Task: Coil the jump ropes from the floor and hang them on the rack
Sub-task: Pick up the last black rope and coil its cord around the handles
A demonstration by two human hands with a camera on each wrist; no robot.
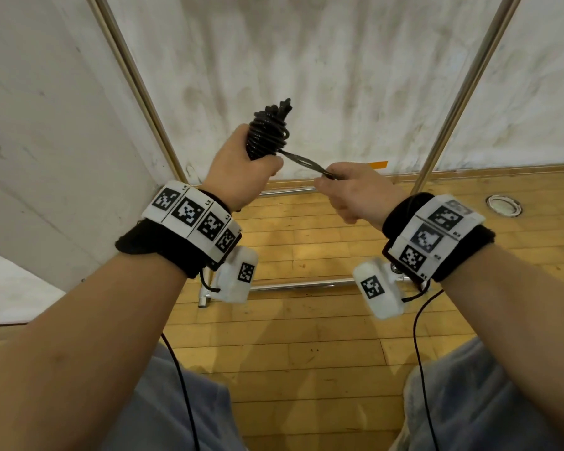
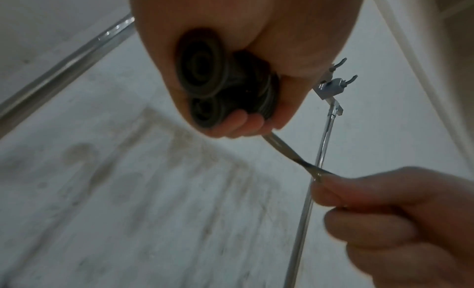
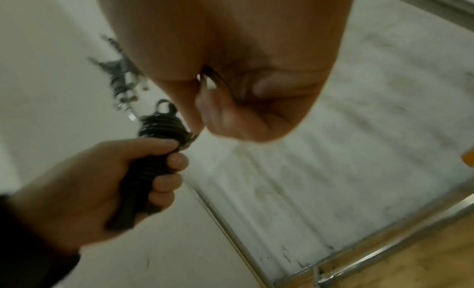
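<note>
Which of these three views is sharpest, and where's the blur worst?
Head view is sharpest: the coiled jump rope in the left hand reads clearly. Left wrist view is soft throughout. Right wrist view is the most motion-smeared, with the right hand a blur.

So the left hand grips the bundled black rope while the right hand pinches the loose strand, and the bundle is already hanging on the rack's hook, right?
Not quite. The left hand does grip the coiled rope, and the right hand pinches the loose strand, but the bundle is not on a hook yet. The head view shows it held in the air between the rack's poles.
</note>
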